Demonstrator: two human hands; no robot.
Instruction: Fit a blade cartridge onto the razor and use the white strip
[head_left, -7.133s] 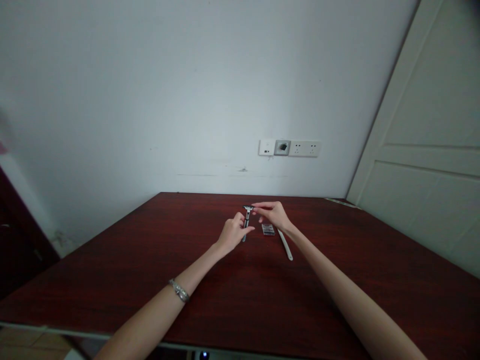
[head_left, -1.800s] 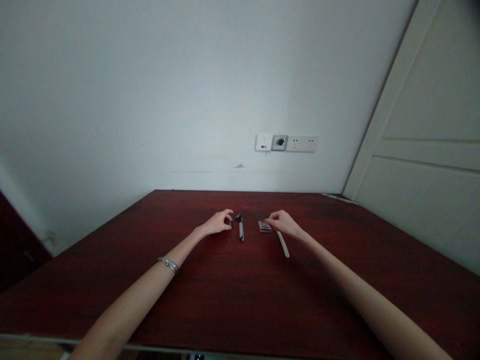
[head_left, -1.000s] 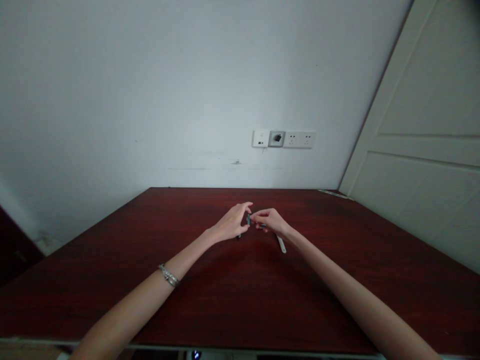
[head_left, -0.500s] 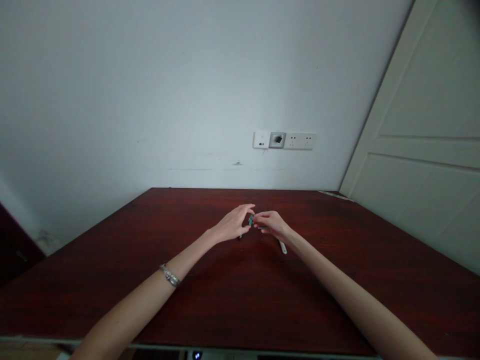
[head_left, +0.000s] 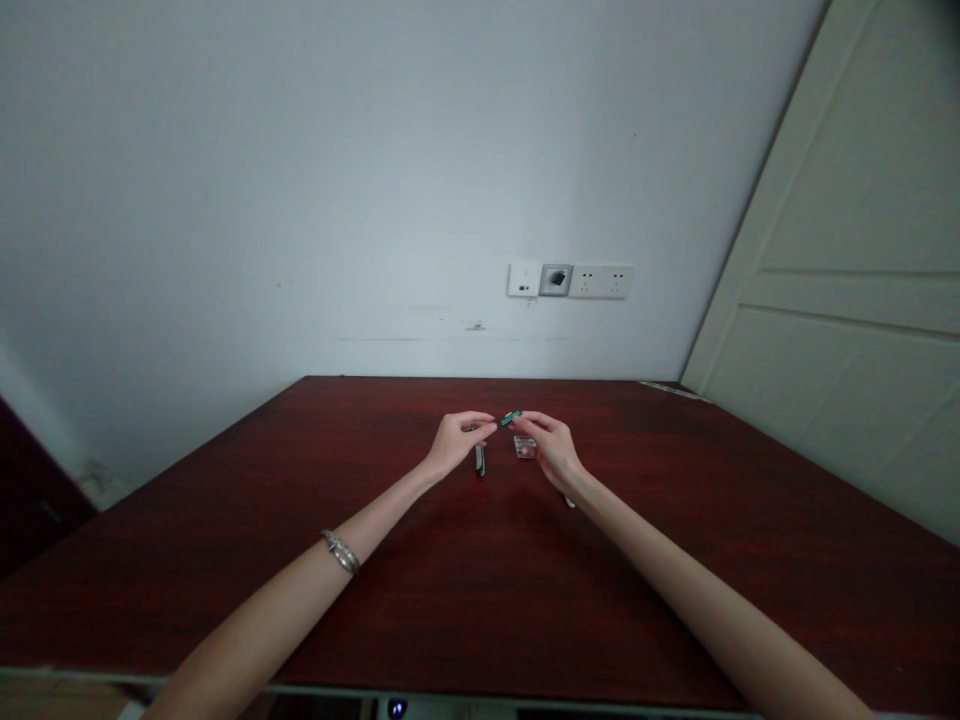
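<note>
A small flat green piece (head_left: 511, 417) with lighter marks is pinched between the thumb and fingers of my right hand (head_left: 551, 447), above the table. My left hand (head_left: 455, 442) is just left of it, fingers stretched forward and the thumb slightly apart from them. The left fingertips come close to the green piece's left end; whether they touch is too small to tell. Below the hands lies a small clear case (head_left: 525, 447) with something pinkish in it, partly behind my right hand. A dark and light slim tool (head_left: 480, 460) lies under my left hand, its far part hidden.
A white strip-like item (head_left: 568, 501) shows beside my right wrist, mostly covered. All this is on a dark red wooden table (head_left: 420, 620). At the back stands a white wall with sockets (head_left: 600, 281), and a pale panelled door (head_left: 847, 330) is on the right.
The green piece has turned from upright to nearly level and moved slightly right and up, in my right fingers. My left hand has drawn back left, uncovering the slim tool. The clear case shows now.
</note>
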